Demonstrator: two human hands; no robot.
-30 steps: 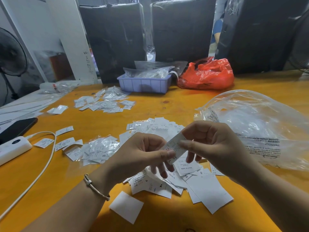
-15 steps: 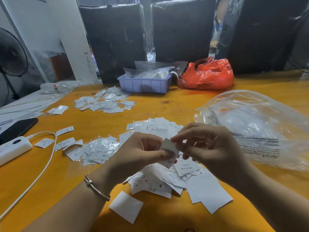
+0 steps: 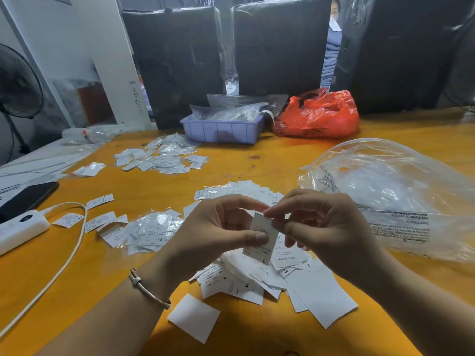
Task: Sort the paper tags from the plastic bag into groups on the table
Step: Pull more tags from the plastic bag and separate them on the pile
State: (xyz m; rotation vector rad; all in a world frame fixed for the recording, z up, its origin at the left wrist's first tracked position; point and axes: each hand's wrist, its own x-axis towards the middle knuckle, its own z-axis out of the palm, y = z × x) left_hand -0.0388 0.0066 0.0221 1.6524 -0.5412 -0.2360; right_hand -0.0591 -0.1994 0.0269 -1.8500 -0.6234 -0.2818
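While both hands share one tag, treat these lines as cautions.
Grip: your left hand (image 3: 218,227) pinches the paper tag (image 3: 262,237) between thumb and fingers; your right hand (image 3: 316,227) pinches its top edge. Neither hand is open.
Tag position: raised just above the loose tag pile (image 3: 270,278), left of the clear plastic bag (image 3: 385,196).
Risk, misread: the tag shows an "L"; a hasty glance probably sends it to the XS group (image 3: 151,232) left of the pile.
Risk, double pick: a second tag may cling behind it.
Risk, drop: opposing pulls may tear it.
Change: the tag now hangs upright instead of slanted, with your right fingers at its top.
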